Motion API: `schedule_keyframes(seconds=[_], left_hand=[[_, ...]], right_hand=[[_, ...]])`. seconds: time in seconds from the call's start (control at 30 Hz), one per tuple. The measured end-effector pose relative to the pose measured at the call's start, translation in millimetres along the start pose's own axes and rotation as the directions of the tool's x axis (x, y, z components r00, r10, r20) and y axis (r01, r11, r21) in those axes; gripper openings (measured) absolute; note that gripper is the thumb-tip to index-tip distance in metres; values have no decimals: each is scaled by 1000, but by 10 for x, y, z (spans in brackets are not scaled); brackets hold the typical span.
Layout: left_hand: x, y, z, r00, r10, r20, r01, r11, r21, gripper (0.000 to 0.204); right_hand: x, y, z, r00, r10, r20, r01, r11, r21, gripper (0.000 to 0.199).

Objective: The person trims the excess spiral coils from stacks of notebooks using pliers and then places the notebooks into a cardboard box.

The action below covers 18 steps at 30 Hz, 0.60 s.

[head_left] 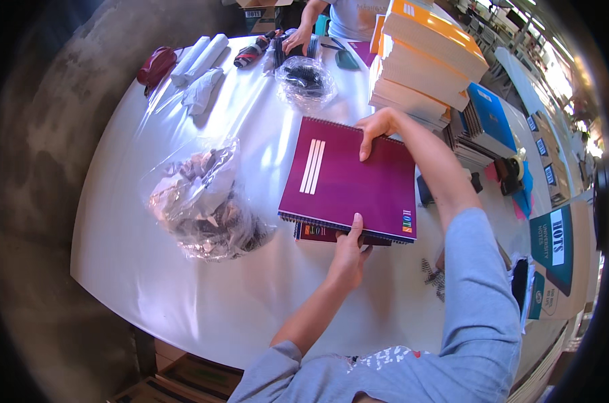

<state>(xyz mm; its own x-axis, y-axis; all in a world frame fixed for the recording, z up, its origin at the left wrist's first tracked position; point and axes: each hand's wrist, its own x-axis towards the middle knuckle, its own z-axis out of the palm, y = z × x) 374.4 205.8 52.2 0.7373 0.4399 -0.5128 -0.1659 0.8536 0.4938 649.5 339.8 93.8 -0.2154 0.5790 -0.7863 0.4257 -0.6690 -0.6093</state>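
- Fingers [350,236] of left hand [348,255] pinching near edge of maroon spiral notebook [348,178], thumb on cover, other fingers tucked beneath.
- Right hand [375,126] clamped on far edge of same notebook, thumb pressed flat on cover, remaining fingers curled over spiral binding.
- Notebook flat at middle of white table [183,289], atop second maroon notebook [318,233] peeking out at near edge.
- Clear plastic bag of crumpled scraps [200,201] just left of notebooks.
- Stack of orange-and-white books [425,60] toward far right edge, blue notebooks [489,121] beside it.
- Smaller clear bag of dark items [306,80] near far edge, another person's hand [296,39] beyond.
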Motion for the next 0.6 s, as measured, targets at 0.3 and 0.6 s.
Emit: schedule_keyframes(seconds=[0.3, 0.6], left_hand=[[77, -163, -7, 995, -15, -102, 8, 997, -71, 44], [-454, -237, -218, 977, -87, 195, 52, 983, 177, 64]], right_hand=[[343, 196, -214, 993, 121, 14, -114, 962, -247, 72], [-1170, 990, 1691, -23, -628, -778, 135, 769, -625, 64]])
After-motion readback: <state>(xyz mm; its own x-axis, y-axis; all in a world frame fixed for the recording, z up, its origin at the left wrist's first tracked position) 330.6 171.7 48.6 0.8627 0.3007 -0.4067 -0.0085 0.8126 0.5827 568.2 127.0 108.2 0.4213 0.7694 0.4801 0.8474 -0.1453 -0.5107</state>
